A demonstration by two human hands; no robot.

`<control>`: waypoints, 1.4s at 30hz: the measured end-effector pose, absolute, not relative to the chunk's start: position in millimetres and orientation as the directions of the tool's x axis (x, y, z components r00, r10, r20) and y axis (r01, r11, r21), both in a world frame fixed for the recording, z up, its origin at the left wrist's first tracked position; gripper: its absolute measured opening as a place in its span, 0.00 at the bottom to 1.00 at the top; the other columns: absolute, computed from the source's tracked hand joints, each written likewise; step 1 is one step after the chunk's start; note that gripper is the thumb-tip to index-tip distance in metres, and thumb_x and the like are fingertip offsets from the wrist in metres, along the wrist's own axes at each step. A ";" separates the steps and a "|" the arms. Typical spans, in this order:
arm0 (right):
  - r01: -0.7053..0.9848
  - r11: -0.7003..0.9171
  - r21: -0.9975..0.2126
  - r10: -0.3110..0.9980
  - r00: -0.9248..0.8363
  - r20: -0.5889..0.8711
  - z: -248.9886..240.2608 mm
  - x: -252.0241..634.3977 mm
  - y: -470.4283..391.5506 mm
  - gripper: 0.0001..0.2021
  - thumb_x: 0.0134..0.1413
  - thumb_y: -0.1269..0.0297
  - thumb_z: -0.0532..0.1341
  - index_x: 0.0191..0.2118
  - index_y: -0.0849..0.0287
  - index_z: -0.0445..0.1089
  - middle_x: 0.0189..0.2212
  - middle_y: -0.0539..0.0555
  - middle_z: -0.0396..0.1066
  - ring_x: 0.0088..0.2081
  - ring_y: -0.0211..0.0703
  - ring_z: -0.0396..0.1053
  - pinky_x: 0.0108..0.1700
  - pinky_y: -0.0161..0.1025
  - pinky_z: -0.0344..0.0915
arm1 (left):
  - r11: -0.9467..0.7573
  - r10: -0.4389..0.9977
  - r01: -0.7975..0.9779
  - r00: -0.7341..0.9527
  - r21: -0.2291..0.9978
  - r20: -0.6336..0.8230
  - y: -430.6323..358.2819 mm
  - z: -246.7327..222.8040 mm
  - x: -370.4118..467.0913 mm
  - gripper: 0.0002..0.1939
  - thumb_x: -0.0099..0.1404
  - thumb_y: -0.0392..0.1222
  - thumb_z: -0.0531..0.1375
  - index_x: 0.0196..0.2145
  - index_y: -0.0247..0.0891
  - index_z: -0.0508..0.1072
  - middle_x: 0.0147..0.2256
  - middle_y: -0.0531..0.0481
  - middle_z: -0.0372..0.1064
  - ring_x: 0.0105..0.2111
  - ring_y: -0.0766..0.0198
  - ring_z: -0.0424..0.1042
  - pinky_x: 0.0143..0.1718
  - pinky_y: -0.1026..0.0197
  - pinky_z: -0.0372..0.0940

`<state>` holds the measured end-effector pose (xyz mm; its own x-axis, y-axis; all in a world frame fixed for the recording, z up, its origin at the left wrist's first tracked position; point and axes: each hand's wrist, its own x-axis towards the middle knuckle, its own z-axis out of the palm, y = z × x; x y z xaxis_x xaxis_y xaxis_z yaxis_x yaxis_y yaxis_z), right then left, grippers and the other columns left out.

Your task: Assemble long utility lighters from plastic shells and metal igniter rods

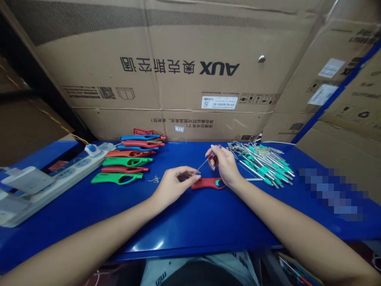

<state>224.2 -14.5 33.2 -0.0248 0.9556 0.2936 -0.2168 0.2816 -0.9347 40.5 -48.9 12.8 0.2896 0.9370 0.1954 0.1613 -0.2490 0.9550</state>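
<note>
A thin screwdriver (212,156) with a red and clear handle slants down to the left, and my right hand (224,163) is closed on its handle. Its tip reaches the fingertips of my left hand (177,180), which are pinched together; whatever they hold there is too small to make out. Beneath both hands a red lighter body (205,183) lies on the blue table, with a teal trigger and a metal rod (253,179) pointing right. A few small screws (155,179) lie left of my left hand.
Several red, green and blue lighter shells (122,178) are stacked at the left, beside a white power strip (71,174) with plugs. A pile of metal rods with teal parts (264,165) lies at the right. Cardboard (178,39) stands behind the blue table (178,234).
</note>
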 end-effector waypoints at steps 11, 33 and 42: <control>-0.236 0.289 -0.928 0.955 0.003 0.296 35.7 227.1 -12.5 0.19 0.54 0.46 0.64 0.26 0.59 0.71 0.13 0.44 0.59 0.15 0.31 0.57 0.19 0.31 0.54 | -0.277 0.939 0.191 0.263 0.942 0.223 -51.6 14.5 39.8 0.14 0.58 0.48 0.68 0.38 0.36 0.80 0.34 0.46 0.80 0.32 0.59 0.78 0.36 0.60 0.72; -0.091 0.348 -0.933 0.937 -0.008 0.350 42.2 226.4 -13.7 0.24 0.52 0.39 0.63 0.26 0.59 0.68 0.13 0.43 0.59 0.15 0.30 0.55 0.19 0.31 0.52 | -0.497 0.867 0.476 0.313 0.725 0.389 -48.9 27.0 30.6 0.12 0.62 0.50 0.65 0.32 0.40 0.83 0.30 0.50 0.81 0.29 0.58 0.78 0.35 0.61 0.71; 0.284 0.701 -0.655 0.713 -0.281 0.642 57.1 228.2 -33.3 0.17 0.66 0.52 0.56 0.30 0.57 0.67 0.26 0.49 0.68 0.27 0.35 0.63 0.33 0.35 0.61 | -0.645 0.763 0.529 0.492 0.551 0.420 -45.9 26.0 25.6 0.11 0.64 0.49 0.63 0.31 0.42 0.81 0.30 0.51 0.80 0.28 0.60 0.77 0.32 0.63 0.67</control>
<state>228.2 -33.3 57.1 -0.2811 0.7135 0.6418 0.2837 0.7007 -0.6546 25.6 -45.9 26.0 0.4918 0.7626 0.4202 0.5290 -0.6450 0.5514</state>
